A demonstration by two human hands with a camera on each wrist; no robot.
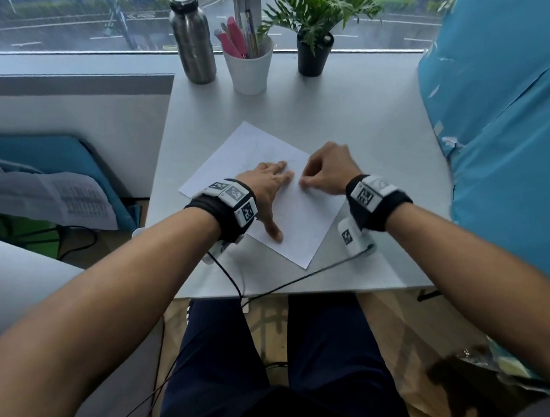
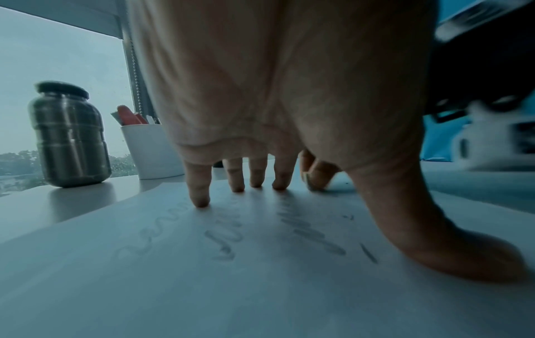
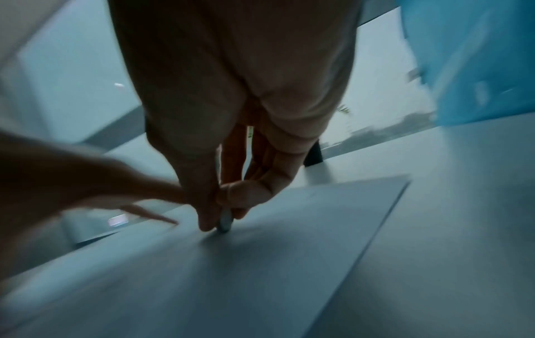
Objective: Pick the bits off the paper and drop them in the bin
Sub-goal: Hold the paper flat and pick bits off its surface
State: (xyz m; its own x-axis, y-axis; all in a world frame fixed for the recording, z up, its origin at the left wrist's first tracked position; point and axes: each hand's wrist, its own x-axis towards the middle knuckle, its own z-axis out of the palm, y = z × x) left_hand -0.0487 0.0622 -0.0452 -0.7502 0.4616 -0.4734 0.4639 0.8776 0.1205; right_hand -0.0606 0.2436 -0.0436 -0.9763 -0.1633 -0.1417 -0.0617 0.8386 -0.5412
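While pinned flat, paper (image 1: 266,189) diagonal.

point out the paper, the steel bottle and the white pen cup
paper (image 1: 304,225): head view, bare near part of the sheet.
steel bottle (image 1: 193,48): head view, middle of its body.
white pen cup (image 1: 249,70): head view, its front wall.

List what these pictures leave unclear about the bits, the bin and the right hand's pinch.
- Bits: head view, too small to see on the paper; left wrist view shows only dark specks.
- Bin: none identifiable in any view.
- Right hand: right wrist view, motion blur; thumb and finger pinch at the sheet, contents unclear.
- Left hand: covers part of the paper.
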